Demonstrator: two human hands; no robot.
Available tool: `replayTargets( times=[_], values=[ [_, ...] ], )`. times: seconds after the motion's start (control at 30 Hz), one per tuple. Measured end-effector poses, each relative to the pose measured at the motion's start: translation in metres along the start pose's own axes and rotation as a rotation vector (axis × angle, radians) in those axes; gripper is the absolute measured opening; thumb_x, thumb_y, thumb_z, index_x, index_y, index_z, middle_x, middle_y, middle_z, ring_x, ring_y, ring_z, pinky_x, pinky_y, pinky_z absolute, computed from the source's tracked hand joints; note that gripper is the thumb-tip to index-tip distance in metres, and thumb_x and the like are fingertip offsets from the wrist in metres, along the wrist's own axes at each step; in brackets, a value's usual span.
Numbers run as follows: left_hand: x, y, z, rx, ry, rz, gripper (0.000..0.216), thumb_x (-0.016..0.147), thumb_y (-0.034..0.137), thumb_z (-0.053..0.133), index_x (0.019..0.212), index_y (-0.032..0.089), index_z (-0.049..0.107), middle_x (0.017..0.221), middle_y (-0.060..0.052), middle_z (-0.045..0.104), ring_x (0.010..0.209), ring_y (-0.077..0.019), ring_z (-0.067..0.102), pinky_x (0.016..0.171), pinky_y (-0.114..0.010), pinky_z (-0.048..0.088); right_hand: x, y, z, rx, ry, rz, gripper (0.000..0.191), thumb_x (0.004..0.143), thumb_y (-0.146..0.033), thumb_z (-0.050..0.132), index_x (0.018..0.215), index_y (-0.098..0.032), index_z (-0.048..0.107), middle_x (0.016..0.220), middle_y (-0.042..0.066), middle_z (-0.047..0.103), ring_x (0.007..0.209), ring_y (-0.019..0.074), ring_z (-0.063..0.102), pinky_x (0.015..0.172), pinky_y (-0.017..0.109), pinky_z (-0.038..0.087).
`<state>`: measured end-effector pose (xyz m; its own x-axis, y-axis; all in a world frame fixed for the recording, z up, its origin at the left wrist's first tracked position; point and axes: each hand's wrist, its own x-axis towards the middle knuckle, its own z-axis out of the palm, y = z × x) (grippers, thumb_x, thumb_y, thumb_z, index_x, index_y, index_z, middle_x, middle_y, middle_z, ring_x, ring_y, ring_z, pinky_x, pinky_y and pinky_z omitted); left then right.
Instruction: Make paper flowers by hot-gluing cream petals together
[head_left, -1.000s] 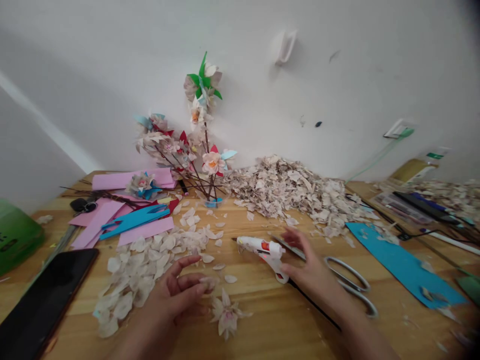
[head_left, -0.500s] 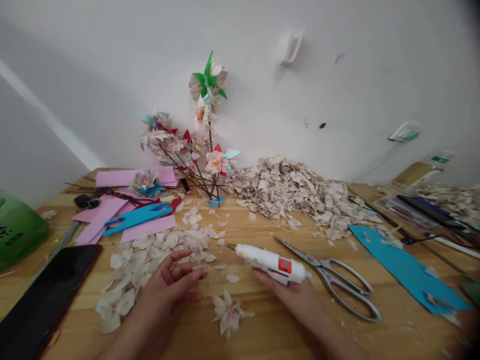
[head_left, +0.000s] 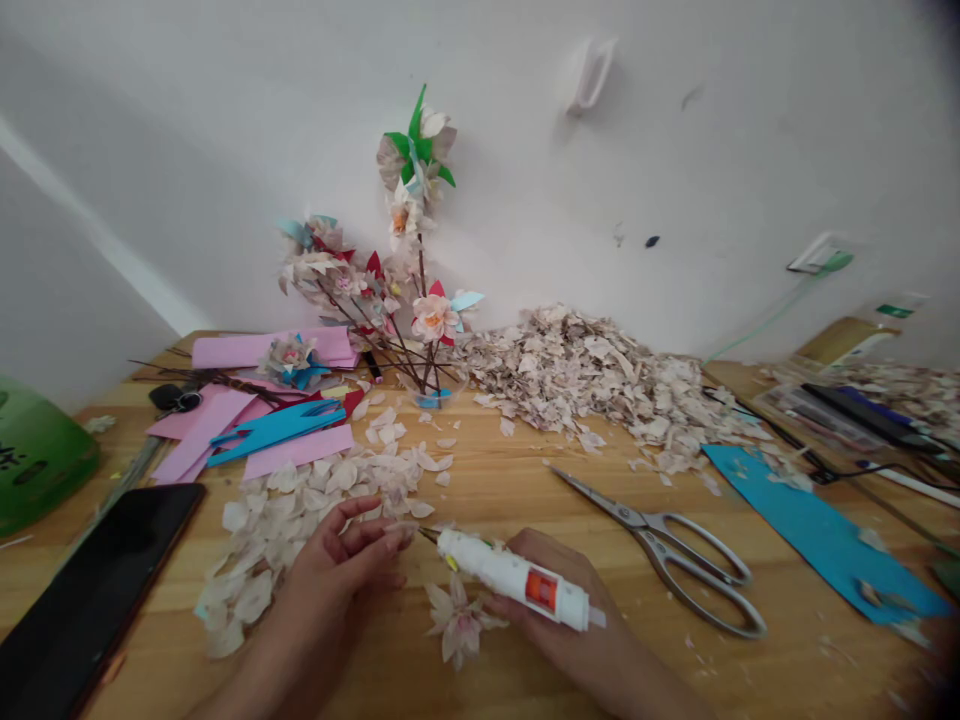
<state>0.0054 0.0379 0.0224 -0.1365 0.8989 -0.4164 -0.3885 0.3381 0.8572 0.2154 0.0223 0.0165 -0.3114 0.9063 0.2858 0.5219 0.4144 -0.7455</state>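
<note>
Wooden counter point(head_left: 499, 490) (strewn with loose petals point(head_left: 319, 490)) against pale wall point(head_left: 225, 130); left hand point(head_left: 341, 560) pinching one petal point(head_left: 406, 529), right hand point(head_left: 570, 650) wrapped round glue gun point(head_left: 495, 572).

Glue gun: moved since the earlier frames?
Yes: judged against the scissors, the glue gun has shifted down the view, its nozzle also leftward, close to the petal in the left hand.

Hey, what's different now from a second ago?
The right grip took hold of the glue gun, lifted it off the table and brought it left, so its tip is now at the petal in the left grip, though I can't tell if they touch. The left grip's hold, the flower and the scissors stayed as they were.
</note>
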Motion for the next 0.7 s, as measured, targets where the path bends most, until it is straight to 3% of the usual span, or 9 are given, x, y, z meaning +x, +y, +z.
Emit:
replayTargets(
  times=[0.47,0.7],
  values=[
    [-0.0039,0.0024,-0.0019,0.022,-0.089,-0.008,0.046,0.062,0.017,0.077,0.097,0.018,0.049,0.069,0.003,0.069,0.07,-0.0147,0.066,0.054,-0.023,0.052,-0.0021,0.0051,0.0043,-0.015,-0.045,0.081,0.02,0.078,-0.032,0.06,0.065,-0.022,0.047,0.06,-0.004,0.052,0.052,0.0124,0.051,0.049,0.021,0.037],
    [0.001,-0.0014,-0.0042,0.005,-0.082,0.002,0.048,0.058,0.016,0.079,0.096,0.017,0.05,0.069,0.001,0.07,0.069,-0.017,0.067,0.052,-0.024,0.053,-0.0022,0.004,0.0032,-0.039,-0.048,0.075,0.019,0.076,-0.03,0.06,0.064,-0.021,0.048,0.058,-0.003,0.054,0.051,0.0126,0.05,0.049,0.021,0.037]
  ],
)
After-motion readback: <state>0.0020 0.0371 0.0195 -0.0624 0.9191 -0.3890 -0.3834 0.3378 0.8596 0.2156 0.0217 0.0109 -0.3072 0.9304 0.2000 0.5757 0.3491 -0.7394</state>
